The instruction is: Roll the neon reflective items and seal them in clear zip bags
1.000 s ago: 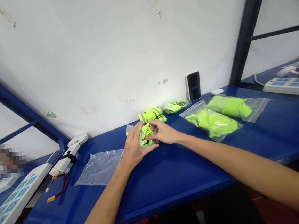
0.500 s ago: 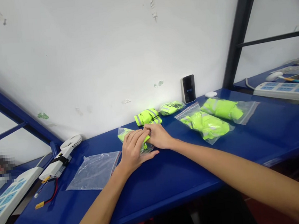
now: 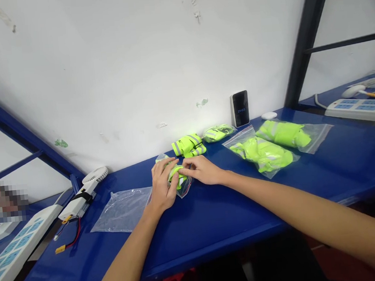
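Between my hands is a clear zip bag with a neon yellow reflective vest (image 3: 180, 181) rolled inside, partly covered by my fingers. My left hand (image 3: 163, 187) curls over its left side, thumb pressed against the yellow cloth. From the right, my right hand (image 3: 203, 169) pinches the bag's upper right part between thumb and fingers. Just behind lies a folded neon vest (image 3: 189, 146) with grey stripes, out of any bag. A flat clear zip bag (image 3: 123, 211) rests to the left of my left wrist.
More bagged neon vests (image 3: 269, 154) lie on the blue table (image 3: 227, 215) at right and at the back. A phone-like device (image 3: 240, 108) leans on the wall beside a white oval object (image 3: 269, 116). At left are a white fan (image 3: 95, 175), wires and a power strip (image 3: 22, 246).
My left thumb has drawn in against the bagged vest, and more of the yellow cloth shows between my hands. The whole view has shifted slightly.
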Motion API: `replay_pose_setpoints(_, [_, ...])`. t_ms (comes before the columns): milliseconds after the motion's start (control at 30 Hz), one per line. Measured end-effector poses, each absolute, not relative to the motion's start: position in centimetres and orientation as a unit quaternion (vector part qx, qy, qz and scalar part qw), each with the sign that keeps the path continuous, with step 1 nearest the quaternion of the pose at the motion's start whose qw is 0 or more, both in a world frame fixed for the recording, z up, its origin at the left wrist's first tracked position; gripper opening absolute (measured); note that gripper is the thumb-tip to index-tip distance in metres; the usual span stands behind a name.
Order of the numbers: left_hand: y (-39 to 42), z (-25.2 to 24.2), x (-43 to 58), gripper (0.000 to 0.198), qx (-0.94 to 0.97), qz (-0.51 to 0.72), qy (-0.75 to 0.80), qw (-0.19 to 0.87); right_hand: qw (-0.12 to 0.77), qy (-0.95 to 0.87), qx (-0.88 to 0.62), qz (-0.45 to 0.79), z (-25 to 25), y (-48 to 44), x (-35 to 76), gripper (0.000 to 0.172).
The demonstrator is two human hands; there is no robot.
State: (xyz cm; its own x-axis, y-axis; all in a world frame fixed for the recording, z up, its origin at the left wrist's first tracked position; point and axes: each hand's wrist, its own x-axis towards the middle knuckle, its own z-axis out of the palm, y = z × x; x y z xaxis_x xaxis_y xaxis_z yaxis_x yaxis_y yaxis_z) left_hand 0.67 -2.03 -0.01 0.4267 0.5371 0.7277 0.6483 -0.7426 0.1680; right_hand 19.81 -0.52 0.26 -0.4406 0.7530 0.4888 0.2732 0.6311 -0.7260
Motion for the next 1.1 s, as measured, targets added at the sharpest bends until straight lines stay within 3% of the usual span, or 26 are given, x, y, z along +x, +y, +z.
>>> replay_pose_setpoints(233, [-2.4,-0.4,1.6,0.035,-0.845,-0.398,-0.354,0.035,0.430,-0.787,-0.409,0.169,-0.7,0.1,19.4,0.028])
replay_pose_setpoints(367, [-1.8,-0.4,1.4,0.033,-0.828,-0.418,-0.371,0.029,0.453,-0.788,-0.381,0.172,-0.2,0.2,19.9,0.011])
replay_pose_setpoints(467, [-1.3,-0.4,1.2,0.032,-0.819,-0.441,-0.366,0.022,0.464,-0.784,-0.385,0.147,0.3,0.1,20.6,0.023])
replay_pose_setpoints(633, [-0.8,-0.6,0.6,0.038,-0.791,-0.481,-0.375,0.039,0.482,-0.784,-0.376,0.111,0.2,-0.4,20.5,0.004])
replay_pose_setpoints(800, [-0.8,-1.0,0.4,0.037,-0.779,-0.492,-0.374,0.107,0.500,-0.780,-0.355,0.127,-0.1,-1.2,19.7,0.003])
replay_pose_setpoints(933, [-1.3,-0.8,0.7,0.034,-0.780,-0.468,-0.405,0.095,0.489,-0.774,-0.364,0.172,-0.1,-1.5,19.4,0.011])
replay_pose_setpoints(1100, [-2.1,-0.2,0.8,0.054,-0.851,-0.415,-0.319,0.044,0.571,-0.669,-0.379,0.288,-0.6,-0.3,19.6,0.024])
